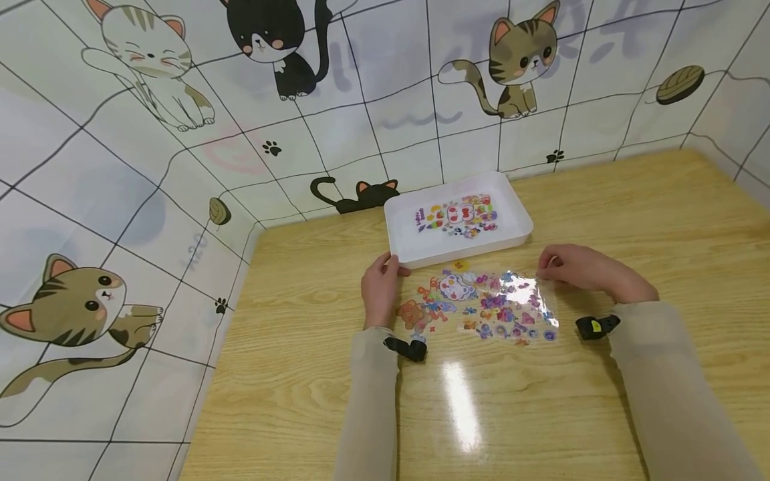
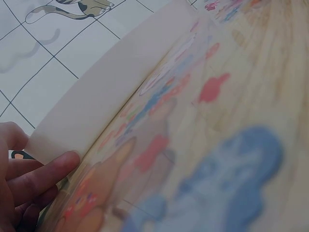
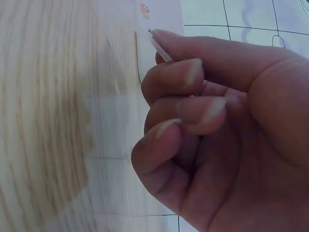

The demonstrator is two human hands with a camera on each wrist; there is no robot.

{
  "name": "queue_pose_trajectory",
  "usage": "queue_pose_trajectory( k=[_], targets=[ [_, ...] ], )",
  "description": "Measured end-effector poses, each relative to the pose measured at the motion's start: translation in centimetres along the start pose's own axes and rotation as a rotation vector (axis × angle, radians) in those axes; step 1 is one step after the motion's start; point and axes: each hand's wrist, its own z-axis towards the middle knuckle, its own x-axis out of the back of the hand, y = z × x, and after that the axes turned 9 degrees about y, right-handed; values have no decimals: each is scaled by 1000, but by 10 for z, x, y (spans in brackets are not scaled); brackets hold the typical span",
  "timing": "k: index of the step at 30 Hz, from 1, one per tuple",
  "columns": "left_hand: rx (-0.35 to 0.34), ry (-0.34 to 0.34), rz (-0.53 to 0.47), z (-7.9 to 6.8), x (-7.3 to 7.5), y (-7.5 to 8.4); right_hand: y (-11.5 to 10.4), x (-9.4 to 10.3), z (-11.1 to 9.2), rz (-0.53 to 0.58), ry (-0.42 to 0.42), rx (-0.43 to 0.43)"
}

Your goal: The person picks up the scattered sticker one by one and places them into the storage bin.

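Observation:
My left hand [image 1: 380, 290] holds the near left corner of the white tray [image 1: 460, 252]. In the left wrist view, one fingertip [image 2: 70, 159] touches the outside of the tray wall [image 2: 106, 89]. A clear sticker sheet [image 1: 436, 319] lies in front of the tray, with a bear, a white animal and many small purple figures; glare hides part of it. At its top right corner my right hand [image 1: 577, 268] pinches a thin pale edge, seemingly the sheet, between thumb and index finger. The other fingers [image 3: 159, 145] are curled toward the palm.
More colourful pictures [image 1: 462, 214] lie inside the tray. The wooden table [image 1: 301, 347] meets tiled-look walls [image 1: 409, 127] with cartoon cats behind and to the left. A black wrist camera [image 1: 595, 327] is strapped at my right cuff and another [image 1: 412, 349] at my left.

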Motion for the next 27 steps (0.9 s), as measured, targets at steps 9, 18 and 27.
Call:
queue_pose_trajectory(
  k=[9, 18, 27],
  targets=[
    [18, 1, 4, 1, -1, 1, 3, 4, -1, 27, 1, -38],
    [15, 6, 16, 1, 0, 0, 7, 8, -3, -39, 41, -33],
    [28, -4, 5, 1, -1, 0, 10, 9, -5, -3, 29, -49]
  ],
)
